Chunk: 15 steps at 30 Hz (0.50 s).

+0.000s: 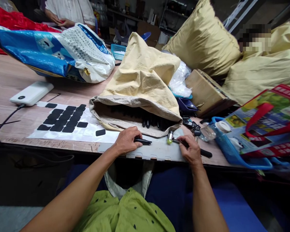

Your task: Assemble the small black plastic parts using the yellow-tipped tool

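My left hand (128,140) is closed round a black tubular piece (143,141) whose narrow tip points right. A small hammer (205,152) with a metal and yellow-green head and a black handle is gripped in my right hand (190,149), its head just left of my fingers. Both hands are at the table's front edge, over a grey board (157,151). Behind them lies an open cream cloth sack (140,80) with many black pieces (148,123) inside its mouth. A white sheet (91,133) bearing black rounded stickers (69,119) lies to the left.
A white power bank (32,93) with a cable is at left, below a blue-white bag (55,51). At right stand a blue basket (222,141), a printed bag (273,122) and a cardboard box (205,93). A person (71,11) is across the table.
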{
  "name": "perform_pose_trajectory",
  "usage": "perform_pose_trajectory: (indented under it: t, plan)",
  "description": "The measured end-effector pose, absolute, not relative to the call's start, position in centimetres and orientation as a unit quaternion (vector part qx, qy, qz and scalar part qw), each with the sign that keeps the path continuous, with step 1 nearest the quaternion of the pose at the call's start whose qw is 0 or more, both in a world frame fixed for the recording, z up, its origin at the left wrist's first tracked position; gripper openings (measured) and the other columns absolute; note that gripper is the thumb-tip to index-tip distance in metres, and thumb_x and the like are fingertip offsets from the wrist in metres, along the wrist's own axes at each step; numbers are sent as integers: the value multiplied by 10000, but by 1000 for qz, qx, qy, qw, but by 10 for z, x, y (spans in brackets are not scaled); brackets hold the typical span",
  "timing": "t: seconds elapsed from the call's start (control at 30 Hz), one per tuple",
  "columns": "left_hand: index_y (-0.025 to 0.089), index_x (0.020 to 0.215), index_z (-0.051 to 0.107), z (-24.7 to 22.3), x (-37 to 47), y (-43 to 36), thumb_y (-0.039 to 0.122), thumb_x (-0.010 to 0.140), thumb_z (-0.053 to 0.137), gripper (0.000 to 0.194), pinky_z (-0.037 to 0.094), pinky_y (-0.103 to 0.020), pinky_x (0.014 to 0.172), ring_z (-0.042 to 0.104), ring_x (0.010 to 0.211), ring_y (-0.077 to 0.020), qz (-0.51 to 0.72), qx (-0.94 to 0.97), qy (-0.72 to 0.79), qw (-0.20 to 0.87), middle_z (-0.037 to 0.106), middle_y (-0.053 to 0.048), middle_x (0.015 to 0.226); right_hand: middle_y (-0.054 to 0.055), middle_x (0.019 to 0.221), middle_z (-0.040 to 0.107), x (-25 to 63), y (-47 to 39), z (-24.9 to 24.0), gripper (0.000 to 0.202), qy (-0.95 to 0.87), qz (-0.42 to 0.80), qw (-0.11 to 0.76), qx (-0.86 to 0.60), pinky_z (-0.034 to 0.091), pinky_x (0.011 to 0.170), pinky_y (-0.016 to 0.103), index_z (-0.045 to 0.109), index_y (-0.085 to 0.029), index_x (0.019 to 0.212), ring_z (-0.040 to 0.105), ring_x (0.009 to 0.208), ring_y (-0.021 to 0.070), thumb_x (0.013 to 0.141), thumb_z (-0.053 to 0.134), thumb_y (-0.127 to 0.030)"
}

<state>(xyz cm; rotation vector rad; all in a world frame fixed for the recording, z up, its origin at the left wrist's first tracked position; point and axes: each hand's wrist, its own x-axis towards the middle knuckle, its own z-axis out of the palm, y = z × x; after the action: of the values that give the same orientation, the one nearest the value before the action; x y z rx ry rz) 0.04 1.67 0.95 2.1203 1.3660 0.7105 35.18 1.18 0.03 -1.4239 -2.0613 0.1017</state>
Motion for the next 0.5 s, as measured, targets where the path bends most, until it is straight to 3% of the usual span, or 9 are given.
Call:
perform_pose_trajectory:
  t: [0.1,0.23,0.37,0.5]
  plan:
    - [225,925,706,12,-2,13,278,812,729,127,430,-301,753,583,822,-178,290,787,466,281,627,-4,877,21,821,639,352,8,2,162,-788,33,300,-537,453,786,357,643,-229,847,576,821,226,735,561,-145]
    - [231,1022,694,28,-2,-20,308,904,636,152,455,-293,777,611,844,-177,292,798,376,369,663,-34,956,26,797,625,351,6,3,163,-785,22,288,-548,441,782,355,638,-223,828,560,809,223,721,537,-153]
    - [299,1028,703,19,-1,-69,298,874,640,166,474,-290,813,663,937,-204,94,823,331,452,716,-17,1024,25,783,621,351,7,2,166,-777,28,284,-561,442,769,348,640,-222,818,556,791,217,709,530,-163]
    - [291,1006,694,-38,-7,-90,249,825,609,205,508,-343,826,698,1003,-278,-59,779,479,401,742,-45,1005,23,781,625,350,7,2,159,-772,32,283,-569,446,762,343,642,-224,805,559,783,213,704,531,-172]
